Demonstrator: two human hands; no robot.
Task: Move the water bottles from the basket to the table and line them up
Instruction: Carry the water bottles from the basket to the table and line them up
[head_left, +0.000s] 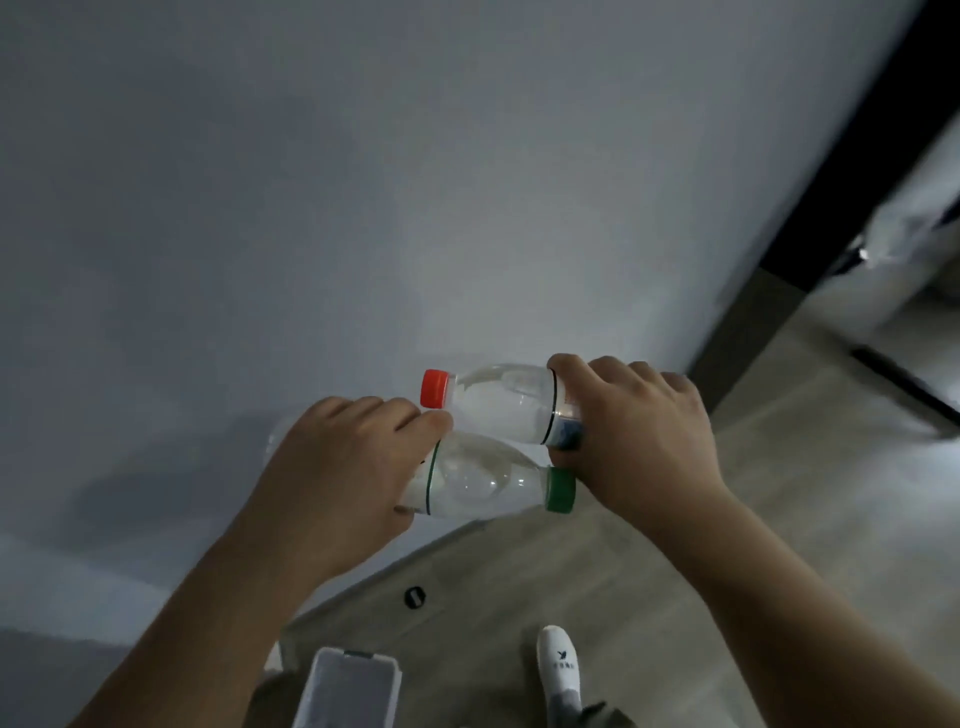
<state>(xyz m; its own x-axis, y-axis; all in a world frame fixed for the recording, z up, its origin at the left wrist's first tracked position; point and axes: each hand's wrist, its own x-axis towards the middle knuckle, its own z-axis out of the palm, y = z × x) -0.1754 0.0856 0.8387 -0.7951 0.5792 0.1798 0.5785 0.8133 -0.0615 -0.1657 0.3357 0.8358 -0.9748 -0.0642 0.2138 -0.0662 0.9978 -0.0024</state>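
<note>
Head view: both hands are loaded, so I'd log this as the carry-to-table step, placement not yet done. Left hand (343, 462) is curled over the green-capped bottle (483, 480), which lies sideways with its cap pointing right. Right hand (639, 436) is wrapped round the label end of the red-capped bottle (498, 402), also sideways, cap pointing left. The two bottles sit one just behind the other over the near edge of the white table (311, 208); I can't tell if they touch each other or rest on the top. Basket (363, 657) is down on the floor near the person's socked foot (558, 665), contents unclear. As I judge it, next up is turning each bottle upright, setting them base-down side by side, then releasing without knocking either over.
</note>
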